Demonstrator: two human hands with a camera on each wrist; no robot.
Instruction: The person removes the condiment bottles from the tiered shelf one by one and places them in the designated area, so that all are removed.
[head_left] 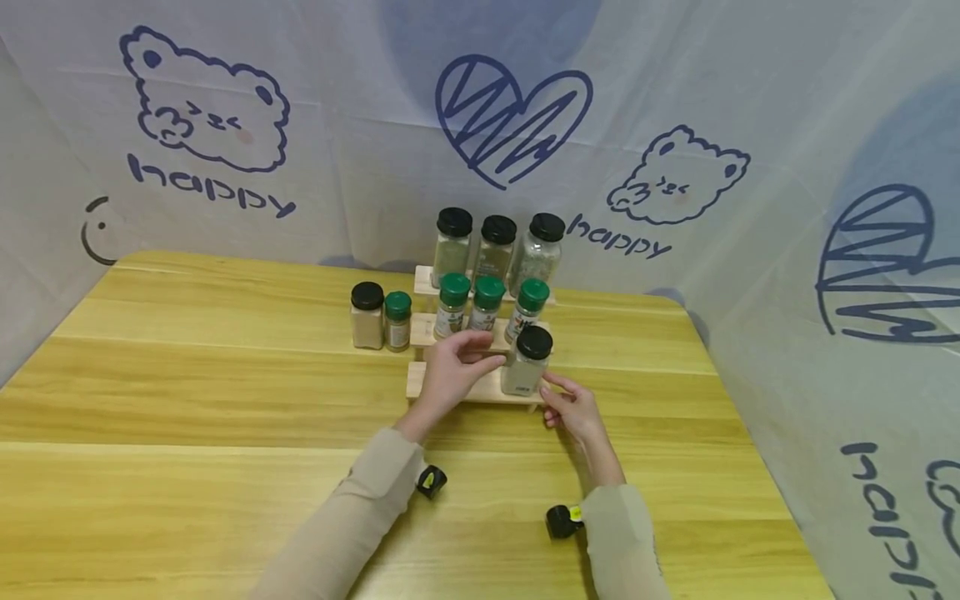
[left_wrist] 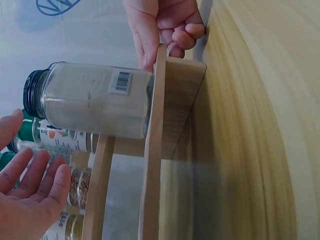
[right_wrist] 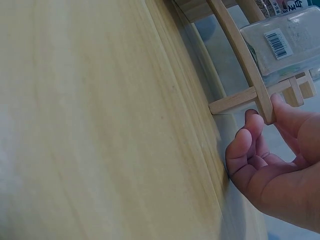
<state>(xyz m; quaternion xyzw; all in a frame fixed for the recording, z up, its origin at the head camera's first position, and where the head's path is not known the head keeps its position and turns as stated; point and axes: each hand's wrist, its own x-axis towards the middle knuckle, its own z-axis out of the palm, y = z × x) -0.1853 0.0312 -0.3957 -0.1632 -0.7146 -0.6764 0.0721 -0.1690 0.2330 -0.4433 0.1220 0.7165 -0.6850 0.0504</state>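
Note:
A square glass jar (head_left: 522,375) with a black lid and pale powder stands on the right part of the lowest shelf of a three-step wooden rack (head_left: 480,390). My right hand (head_left: 577,410) pinches the right end of that shelf, thumb above and curled fingers below, as the right wrist view shows. To the left of the jar, my left hand (head_left: 453,371) hovers over the lower shelf with its fingers spread. A gap shows between those fingers (left_wrist: 35,180) and the jar in the left wrist view.
Three black-lidded jars (head_left: 493,254) line the top shelf, and three green-capped spice bottles (head_left: 450,321) the middle one. Left of the rack, a black-lidded jar (head_left: 367,327) and a green-capped bottle (head_left: 397,332) stand on the wooden table (head_left: 187,400). A printed cloth (head_left: 337,125) hangs behind.

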